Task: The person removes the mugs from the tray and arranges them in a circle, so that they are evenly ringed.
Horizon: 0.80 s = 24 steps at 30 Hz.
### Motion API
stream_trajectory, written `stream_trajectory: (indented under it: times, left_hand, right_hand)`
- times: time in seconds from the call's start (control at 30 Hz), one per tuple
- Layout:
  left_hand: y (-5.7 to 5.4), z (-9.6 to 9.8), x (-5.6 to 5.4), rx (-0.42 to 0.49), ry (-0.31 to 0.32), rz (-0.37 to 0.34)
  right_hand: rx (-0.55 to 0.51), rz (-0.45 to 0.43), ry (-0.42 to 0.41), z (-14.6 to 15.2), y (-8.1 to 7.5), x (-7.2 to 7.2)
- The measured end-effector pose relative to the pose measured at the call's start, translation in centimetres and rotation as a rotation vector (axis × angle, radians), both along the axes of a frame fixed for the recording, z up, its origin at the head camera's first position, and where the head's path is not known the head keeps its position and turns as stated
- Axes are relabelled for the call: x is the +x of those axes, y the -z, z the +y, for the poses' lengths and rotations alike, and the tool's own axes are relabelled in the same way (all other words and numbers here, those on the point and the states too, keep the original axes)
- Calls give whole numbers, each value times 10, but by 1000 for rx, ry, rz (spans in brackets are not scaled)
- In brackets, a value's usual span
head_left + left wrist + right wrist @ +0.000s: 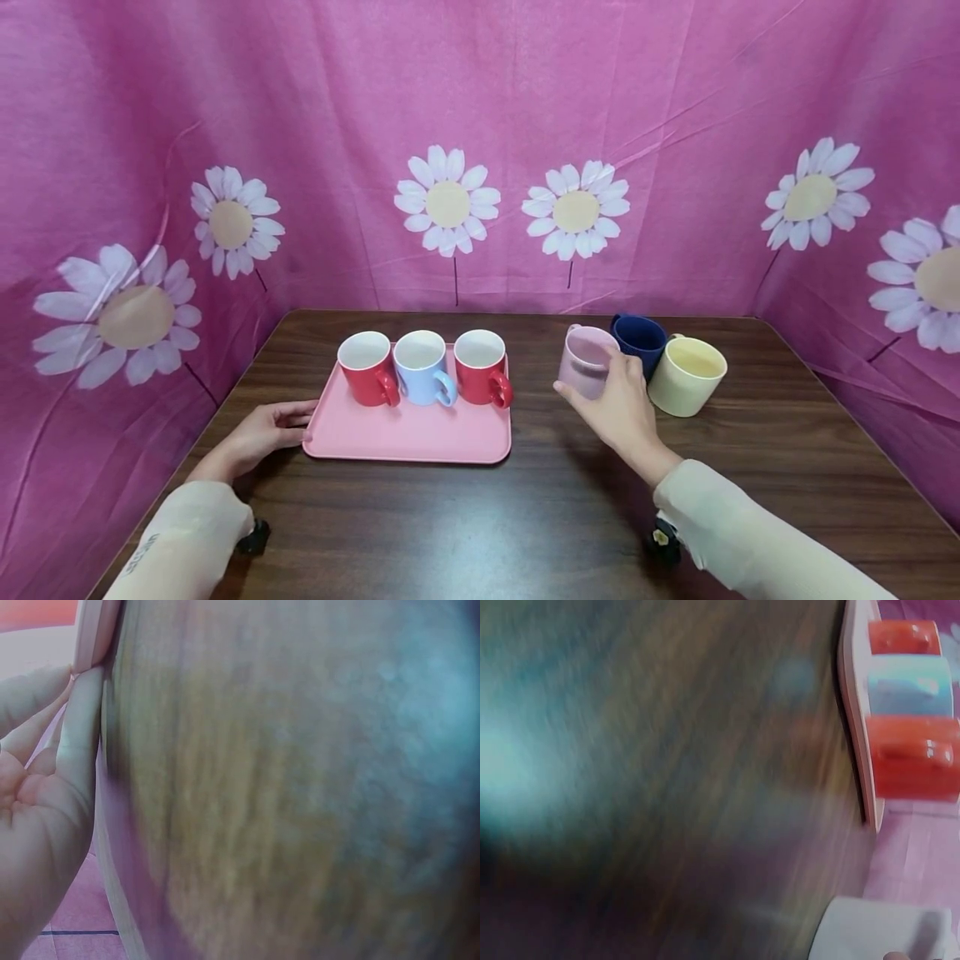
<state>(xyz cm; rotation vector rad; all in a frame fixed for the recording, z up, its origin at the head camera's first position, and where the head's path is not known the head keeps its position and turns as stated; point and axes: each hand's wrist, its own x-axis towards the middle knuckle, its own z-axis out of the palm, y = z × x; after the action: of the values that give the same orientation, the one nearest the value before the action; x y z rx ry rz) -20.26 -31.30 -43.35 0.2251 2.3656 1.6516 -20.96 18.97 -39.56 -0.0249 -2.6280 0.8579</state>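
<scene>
A pink tray (408, 437) carries a row of mugs: one red mug (365, 371) at the left, a light blue mug (418, 367) in the middle and another red mug (478, 371) at the right. My left hand (262, 433) pinches the tray's left edge; in the left wrist view, fingers (80, 739) meet its rim. My right hand (618, 408) grips a lilac mug (581, 367) from its near right side, thumb toward the front. Just behind and right of that hand stand a dark blue mug (641, 333), partly hidden, and a pale yellow mug (682, 387).
The brown wooden table (450, 533) has pink cloth (510, 83) with printed daisies around its back and sides. A stretch of tabletop lies between the tray and the lilac mug.
</scene>
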Motion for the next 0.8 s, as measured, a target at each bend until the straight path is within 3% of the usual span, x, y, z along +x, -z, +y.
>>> stream_trajectory:
  times: [0.27, 0.8]
  left_hand:
    - [-1, 1, 1, 1, -5, -1]
    - [0, 1, 0, -55, -27, -1]
  right_hand:
    - [-45, -72, -115, -16, 5, 5]
    - [-165, -150, -309, -45, 11, -14]
